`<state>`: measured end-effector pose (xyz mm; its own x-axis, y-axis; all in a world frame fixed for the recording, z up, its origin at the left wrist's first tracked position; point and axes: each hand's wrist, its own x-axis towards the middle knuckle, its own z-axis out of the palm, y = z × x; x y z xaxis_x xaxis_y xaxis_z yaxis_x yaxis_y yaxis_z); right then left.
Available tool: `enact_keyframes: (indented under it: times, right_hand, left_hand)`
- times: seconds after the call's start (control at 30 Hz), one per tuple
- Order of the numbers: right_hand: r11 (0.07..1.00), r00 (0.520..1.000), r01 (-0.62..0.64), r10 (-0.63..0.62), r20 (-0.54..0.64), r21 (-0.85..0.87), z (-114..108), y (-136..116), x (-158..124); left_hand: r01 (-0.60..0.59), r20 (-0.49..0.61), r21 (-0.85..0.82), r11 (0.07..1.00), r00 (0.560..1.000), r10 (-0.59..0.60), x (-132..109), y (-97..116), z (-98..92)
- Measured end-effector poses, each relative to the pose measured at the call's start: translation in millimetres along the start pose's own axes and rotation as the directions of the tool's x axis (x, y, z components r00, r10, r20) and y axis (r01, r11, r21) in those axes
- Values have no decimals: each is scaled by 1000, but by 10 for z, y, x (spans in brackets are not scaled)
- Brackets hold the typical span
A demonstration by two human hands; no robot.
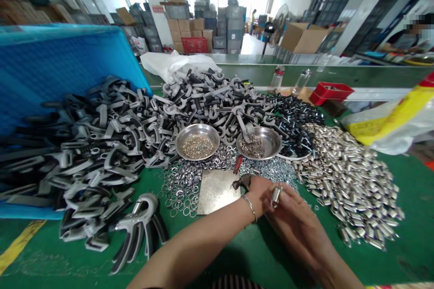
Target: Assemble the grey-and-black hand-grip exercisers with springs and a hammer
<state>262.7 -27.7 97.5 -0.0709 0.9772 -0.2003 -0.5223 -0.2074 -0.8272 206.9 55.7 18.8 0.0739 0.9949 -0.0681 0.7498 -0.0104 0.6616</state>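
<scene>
My left hand (261, 191), with a thin bracelet at the wrist, reaches across from the lower left. My right hand (296, 222) meets it from the lower right. Both hands are closed, and their fingers pinch a small silver metal cylinder (276, 195) just above the green table. A flat metal plate (217, 190) lies directly left of my left hand. A small hammer head (242, 181) and a red-handled tool (238, 163) sit at the plate's right corner, touching or nearly touching my left hand.
Two steel bowls (197, 141) (259, 142) stand behind the plate amid loose rings (179, 186). Right: a heap of silver cylinders (351, 185) and black screws (295, 117). Left: grey-black handle parts (101, 144) spill from a blue crate (50, 63). An assembled hand grip (142, 222) lies near.
</scene>
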Motion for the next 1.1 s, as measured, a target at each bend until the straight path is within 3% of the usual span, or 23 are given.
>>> enact_keyframes:
  times: [0.03,0.1,0.17,0.23,0.43,0.47,0.53,0.57,0.63,0.7,0.73,0.8,0.93,1.1]
  right_hand:
    - [998,993,-7,15,-119,69,-89,44,11]
    - [988,970,13,25,-241,156,-238,93,20]
    - [983,971,16,29,-237,184,-322,105,34]
    - [983,981,-3,38,-188,182,-354,100,58]
    - [992,993,28,-13,-118,126,-398,57,83]
    - [994,993,33,-21,-115,109,-408,55,82]
    - [997,994,23,-15,-110,71,-418,77,93]
    - [999,994,2,4,-108,53,-414,107,107]
    - [998,993,-63,64,-102,9,-377,211,156]
    - [989,990,-130,126,-58,-72,-297,361,224]
    - [980,988,-157,156,-16,-122,-241,444,260]
    - [960,973,-189,212,94,-208,-104,605,325]
    - [943,924,-212,278,261,-255,179,814,406]
    - [932,895,-287,343,285,-222,355,858,441]
  left_hand:
    - [-51,117,39,998,992,46,44,21,18]
    - [-178,349,102,979,928,132,107,49,32]
    - [-270,463,136,953,868,180,124,58,22]
    - [-331,494,155,931,842,217,106,51,-13]
    - [-377,348,109,920,881,320,36,-84,-306]
    - [-367,308,38,930,889,338,21,-146,-388]
    - [-281,254,-257,925,903,345,-37,-323,-566]
    - [-180,253,-448,876,914,317,-86,-436,-657]
    - [97,305,-745,660,929,209,-226,-689,-824]
    - [295,362,-852,431,929,80,-405,-936,-954]
    - [329,358,-881,341,934,23,-498,-1041,-1000]
    - [315,308,-917,245,949,-67,-667,-1202,-1059]
    - [222,184,-946,237,968,-172,-865,-1346,-1082]
    - [191,147,-956,223,969,-198,-924,-1421,-1037]
